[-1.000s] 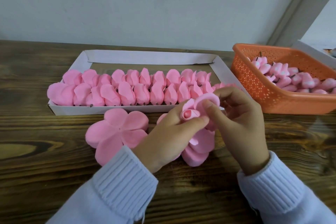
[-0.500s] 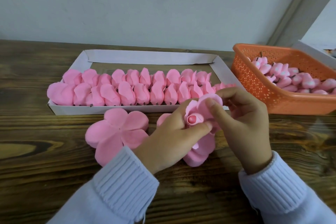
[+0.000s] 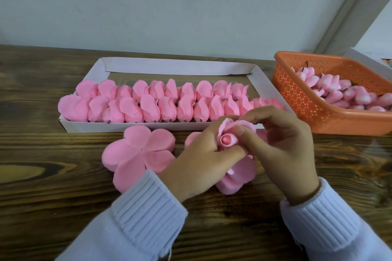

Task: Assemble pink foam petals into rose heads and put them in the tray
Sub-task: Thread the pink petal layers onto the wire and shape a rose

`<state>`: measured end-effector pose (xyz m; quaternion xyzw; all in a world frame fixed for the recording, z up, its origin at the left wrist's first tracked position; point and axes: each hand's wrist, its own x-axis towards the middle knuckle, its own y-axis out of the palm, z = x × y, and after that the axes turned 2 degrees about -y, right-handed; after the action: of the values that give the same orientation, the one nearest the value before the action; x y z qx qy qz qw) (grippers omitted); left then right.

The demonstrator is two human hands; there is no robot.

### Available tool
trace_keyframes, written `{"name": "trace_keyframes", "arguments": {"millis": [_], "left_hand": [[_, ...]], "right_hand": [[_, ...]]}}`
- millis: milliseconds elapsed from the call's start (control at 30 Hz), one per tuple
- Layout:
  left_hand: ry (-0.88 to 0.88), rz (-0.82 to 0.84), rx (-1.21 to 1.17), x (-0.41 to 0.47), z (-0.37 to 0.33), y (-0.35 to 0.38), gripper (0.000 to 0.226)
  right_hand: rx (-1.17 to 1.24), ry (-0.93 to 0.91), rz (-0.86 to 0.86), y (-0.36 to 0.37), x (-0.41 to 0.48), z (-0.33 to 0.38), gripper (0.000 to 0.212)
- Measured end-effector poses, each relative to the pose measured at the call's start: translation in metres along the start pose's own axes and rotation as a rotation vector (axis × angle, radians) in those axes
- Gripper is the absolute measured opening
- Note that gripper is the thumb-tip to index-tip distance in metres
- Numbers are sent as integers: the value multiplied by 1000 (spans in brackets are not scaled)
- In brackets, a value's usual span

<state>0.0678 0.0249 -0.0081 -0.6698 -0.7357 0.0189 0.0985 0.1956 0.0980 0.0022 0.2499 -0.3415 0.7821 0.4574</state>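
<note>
Left hand gripped the unfinished rose head from 9 o'clock, fingers curled round its base. Right hand pinched the same rose head from 3 o'clock, thumb pressed on the outer petal.

Compared with a second ago, the petal was drawn closer round the bud core, whose rounded tip now showed. The thumb had shifted down onto the wrap.

Judgement: the first layer was nearly closed. Further petals were still required before placement.

The rose head was held above the table, not in the tray, which lay at 12 o'clock holding finished rose heads in two rows. A flat petal blank lay at 9 o'clock of the hands, a second petal piece beneath them at 6 o'clock. An orange basket stood at 2 o'clock.
</note>
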Motion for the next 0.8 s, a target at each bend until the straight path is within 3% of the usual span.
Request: {"name": "trace_keyframes", "arguments": {"millis": [100, 233, 367, 533, 667, 800], "left_hand": [[39, 32, 39, -3, -6, 1, 25], [2, -32, -63, -5, -6, 2, 8], [19, -99, -83, -6, -10, 0, 17], [-18, -153, -208, -6, -9, -1, 58], [-34, -120, -262, -1, -4, -1, 25], [-27, -90, -291, -1, -4, 1, 28]], "right_hand": [[-18, -10, -14, 0, 1, 1, 20], [28, -13, -43, 1, 0, 2, 8], [101, 21, -56, 0, 0, 0, 14], [141, 80, 53, 0, 2, -4, 40], [111, 96, 109, 1, 2, -7, 42], [118, 141, 119, 2, 1, -5, 43]]}}
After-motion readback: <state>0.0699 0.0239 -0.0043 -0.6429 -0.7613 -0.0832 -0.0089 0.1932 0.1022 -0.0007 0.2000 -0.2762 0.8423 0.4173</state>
